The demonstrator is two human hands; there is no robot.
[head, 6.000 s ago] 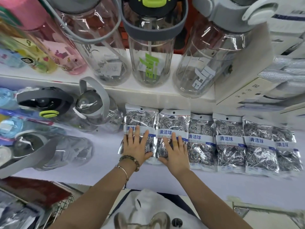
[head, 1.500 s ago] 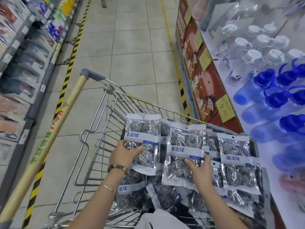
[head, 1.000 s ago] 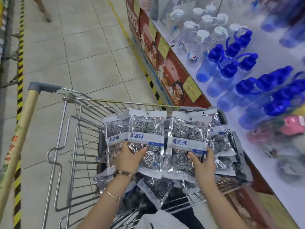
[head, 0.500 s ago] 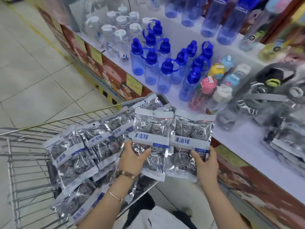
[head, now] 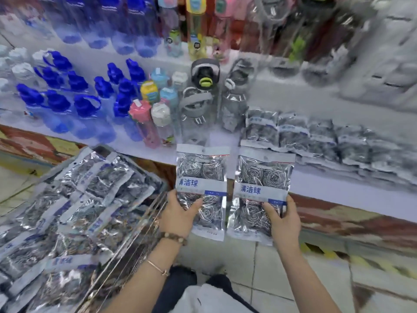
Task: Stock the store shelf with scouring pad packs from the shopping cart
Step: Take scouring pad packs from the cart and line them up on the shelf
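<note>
Foil-bright, two upright scouring pad packs hover at the shelf's (head: 327, 186) near edge. The left hand (head: 178, 213) pinches the left pack (head: 200, 177) and the right hand (head: 285, 220) the right pack (head: 262, 177), fingers (head: 191, 205) clamping the lower ends. The stocked row (head: 316, 141) lies far-right, nearer the right hand.

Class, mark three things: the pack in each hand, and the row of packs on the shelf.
Left-hand pack (head: 202, 188), head view, on its label band.
Right-hand pack (head: 261, 190), head view, on its label band.
Shelf row of packs (head: 320, 141), head view, on a middle pack.
</note>
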